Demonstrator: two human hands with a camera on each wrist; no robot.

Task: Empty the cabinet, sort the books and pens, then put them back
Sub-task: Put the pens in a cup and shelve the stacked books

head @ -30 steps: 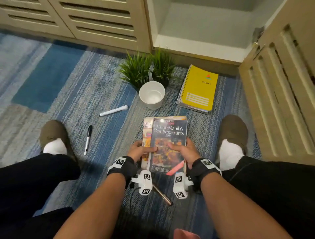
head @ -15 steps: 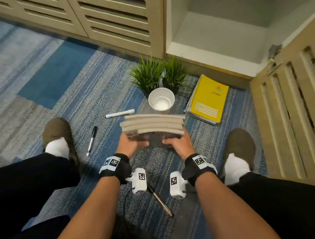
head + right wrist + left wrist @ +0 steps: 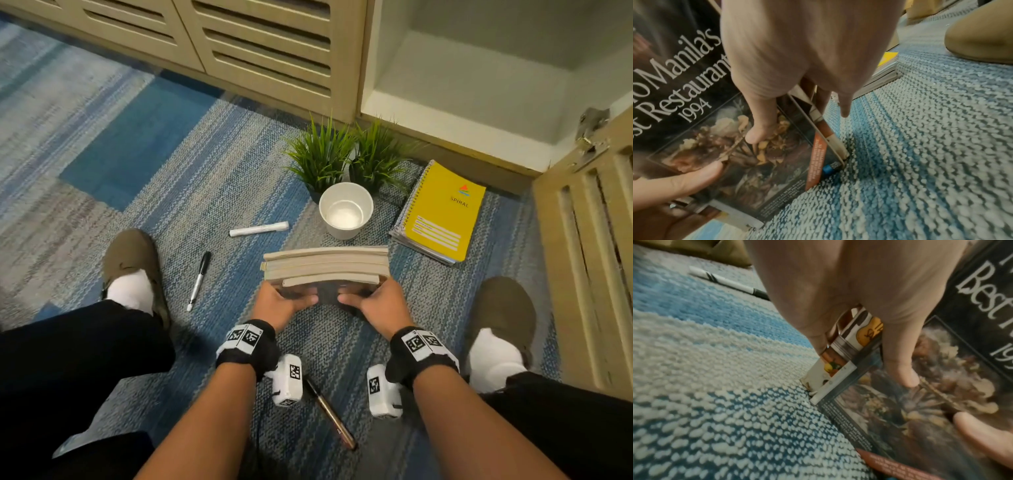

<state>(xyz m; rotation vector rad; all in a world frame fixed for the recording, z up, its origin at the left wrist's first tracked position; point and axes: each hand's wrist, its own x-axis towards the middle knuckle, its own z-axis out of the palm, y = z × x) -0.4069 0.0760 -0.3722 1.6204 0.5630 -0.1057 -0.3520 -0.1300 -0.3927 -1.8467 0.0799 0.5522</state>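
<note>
A stack of several books (image 3: 325, 265) stands on its bottom edge on the carpet, page edges up, with the dark "Metro Manila's Best Restaurants 1994" cover (image 3: 694, 129) facing me. My left hand (image 3: 281, 303) grips the stack's left side, thumb on the cover (image 3: 900, 366). My right hand (image 3: 373, 303) grips the right side the same way. A yellow spiral notebook (image 3: 442, 212) lies at the right. A white marker (image 3: 258, 229), a black pen (image 3: 199, 279) and a brown pen (image 3: 334, 419) lie on the carpet. The cabinet (image 3: 479, 85) stands open, its shelf bare.
A white cup (image 3: 346, 210) stands just beyond the books, with two small green plants (image 3: 346, 154) behind it. The open cabinet door (image 3: 589, 257) stands at the right. My shoes (image 3: 132, 260) flank the work area on the blue striped carpet (image 3: 137, 144).
The books lay flat on the carpet a second ago. Both hands have tipped the stack upright onto its bottom edge, and it now rests on the carpet.
</note>
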